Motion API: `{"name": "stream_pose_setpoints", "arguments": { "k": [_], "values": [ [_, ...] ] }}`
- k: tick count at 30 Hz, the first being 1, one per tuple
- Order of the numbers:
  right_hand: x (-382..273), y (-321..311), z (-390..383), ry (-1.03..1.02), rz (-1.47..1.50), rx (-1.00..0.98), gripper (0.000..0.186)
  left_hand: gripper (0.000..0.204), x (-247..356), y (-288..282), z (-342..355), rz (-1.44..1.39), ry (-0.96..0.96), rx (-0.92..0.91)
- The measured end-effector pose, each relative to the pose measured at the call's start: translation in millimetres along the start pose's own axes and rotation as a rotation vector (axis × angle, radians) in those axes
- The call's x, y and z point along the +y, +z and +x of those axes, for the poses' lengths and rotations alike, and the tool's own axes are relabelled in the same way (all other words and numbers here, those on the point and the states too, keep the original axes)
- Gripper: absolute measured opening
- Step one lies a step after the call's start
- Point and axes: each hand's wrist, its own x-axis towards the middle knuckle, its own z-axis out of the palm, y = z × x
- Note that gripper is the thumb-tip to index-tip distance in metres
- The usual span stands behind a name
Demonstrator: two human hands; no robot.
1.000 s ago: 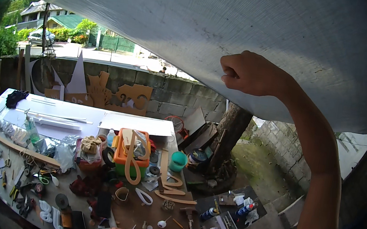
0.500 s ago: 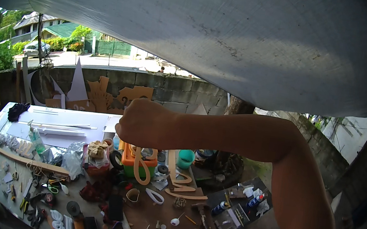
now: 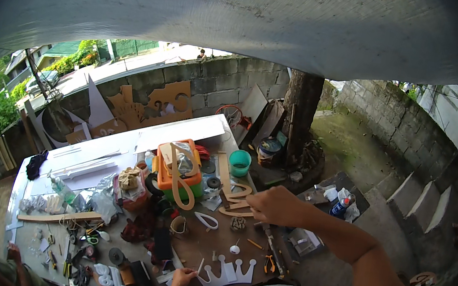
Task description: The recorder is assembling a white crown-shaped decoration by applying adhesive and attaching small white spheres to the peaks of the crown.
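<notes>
The near white crown (image 3: 229, 272) looks cut out, remaining work unclear, while the left hand (image 3: 183, 278) seemingly pinches a white stick (image 3: 200, 265) and the right hand's (image 3: 274, 205) grip cannot be told.

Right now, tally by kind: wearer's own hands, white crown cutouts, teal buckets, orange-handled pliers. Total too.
Wearer's own hands: 2 (left hand, right hand)
White crown cutout: 1
Teal bucket: 1
Orange-handled pliers: 1
Total: 5
</notes>
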Motion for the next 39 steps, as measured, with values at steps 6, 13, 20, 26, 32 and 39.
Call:
{"name": "stream_pose_setpoints", "arguments": {
  "k": [6, 13, 20, 26, 32, 39],
  "values": [
    [-14, 133, -90, 0.278, 0.274, -0.213, 0.021, 0.037, -5, -6, -9, 0.045, -0.034, -0.023],
    [-50, 197, -142, 0.370, 0.444, -0.319, 0.021, 0.043, 4, -5, -9, 0.100, -0.043, -0.059],
    [-63, 210, -139, 0.303, 0.495, -0.419, 0.021, 0.043, 1, -3, -4, 0.112, -0.056, -0.052],
    [-72, 218, -140, 0.248, 0.540, -0.447, 0.023, 0.040, 5, -4, -8, 0.028, -0.085, -0.078],
    [-69, 219, -142, 0.295, 0.556, -0.480, 0.024, 0.039, 19, -7, -11, 0.087, -0.070, -0.083],
    [-64, 217, -141, 0.321, 0.524, -0.463, 0.020, 0.041, 4, -7, -7, 0.072, -0.050, -0.093]
  ]
}}
